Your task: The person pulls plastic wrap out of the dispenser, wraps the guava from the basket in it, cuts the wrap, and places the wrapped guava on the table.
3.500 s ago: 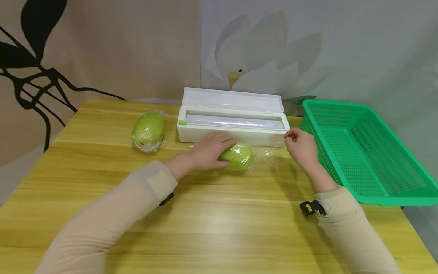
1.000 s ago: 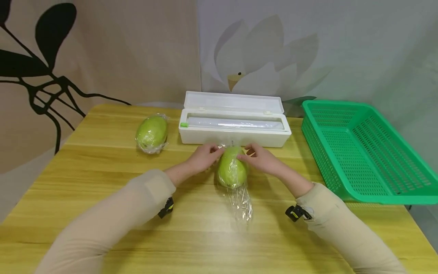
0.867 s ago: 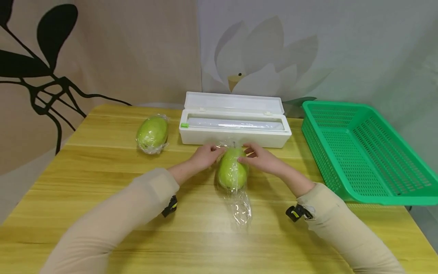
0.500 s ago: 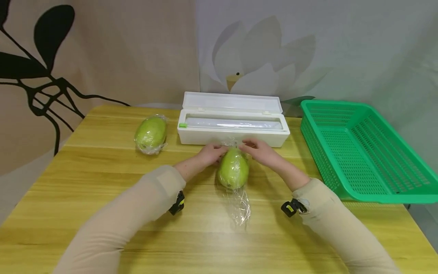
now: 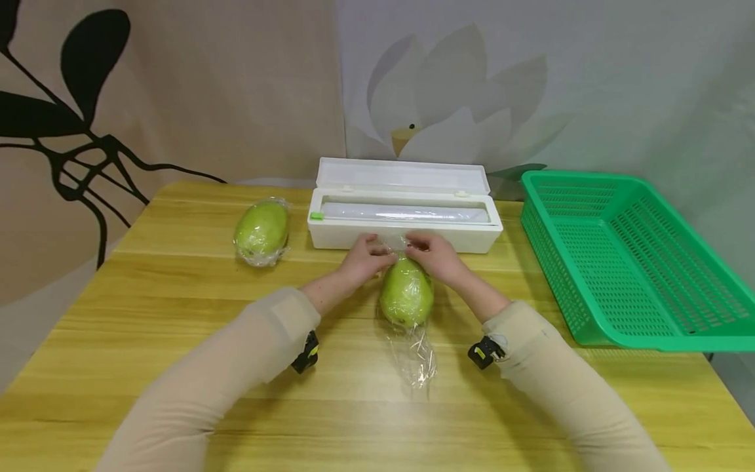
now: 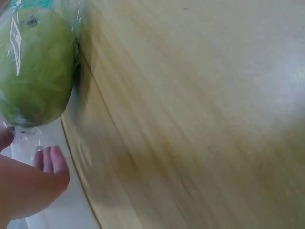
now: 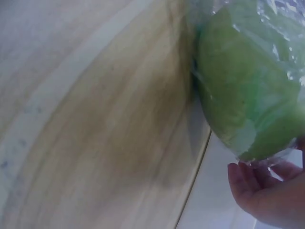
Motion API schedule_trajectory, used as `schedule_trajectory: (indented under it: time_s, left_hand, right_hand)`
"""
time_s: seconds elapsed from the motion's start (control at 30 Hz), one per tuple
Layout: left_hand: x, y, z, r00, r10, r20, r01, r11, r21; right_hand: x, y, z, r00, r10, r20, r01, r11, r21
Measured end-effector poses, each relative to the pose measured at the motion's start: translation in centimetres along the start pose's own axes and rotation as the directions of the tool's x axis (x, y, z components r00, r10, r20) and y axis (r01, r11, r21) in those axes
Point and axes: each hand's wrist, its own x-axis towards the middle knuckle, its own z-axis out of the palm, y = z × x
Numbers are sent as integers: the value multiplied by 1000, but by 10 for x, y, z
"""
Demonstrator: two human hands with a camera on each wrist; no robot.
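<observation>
An oval green mango (image 5: 407,295) lies on the table in cling film (image 5: 415,364), whose loose tail spreads toward the front edge. At the mango's far end my left hand (image 5: 362,262) pinches the film from the left, thumb against the fruit's tip. From the right, my right hand (image 5: 436,259) holds the film at the same end, its fingers curled. The right wrist view shows those fingertips (image 7: 243,176) at the film's edge under the mango (image 7: 248,90). In the left wrist view the stem scar shows on the mango (image 6: 38,67).
Right behind both hands stands a white cling film dispenser (image 5: 407,236), lid up, roll inside, green slider at its left. Another film-wrapped mango (image 5: 262,229) rests at the back left. A green plastic basket (image 5: 566,282) stands on the right side of the wooden table (image 5: 366,426).
Earlier the mango lay sideways under my left hand, with my right hand at the dispenser's corner. Now it points lengthwise, and both hands have closed in on the film at its far end.
</observation>
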Motion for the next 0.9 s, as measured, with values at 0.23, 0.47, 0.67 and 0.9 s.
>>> schedule_trajectory:
  time_s: [0.23, 0.47, 0.67, 0.9]
  left_hand:
    - [-5, -1, 6, 994, 106, -26, -106, 994, -4]
    - [-9, 1, 13, 963, 261, -70, -251, 959, 131]
    - [-8, -2, 13, 954, 295, -47, -279, 936, 215]
    - [-11, -6, 2, 946, 292, 142, -312, 939, 146]
  right_hand:
    - [-2, 4, 0, 998, -20, -52, 21, 1000, 14]
    - [-4, 9, 0, 987, -26, -159, 29, 999, 16]
    - [-5, 10, 3, 971, -98, -219, 88, 995, -53]
    - [-11, 14, -9, 989, -95, -116, 97, 995, 19]
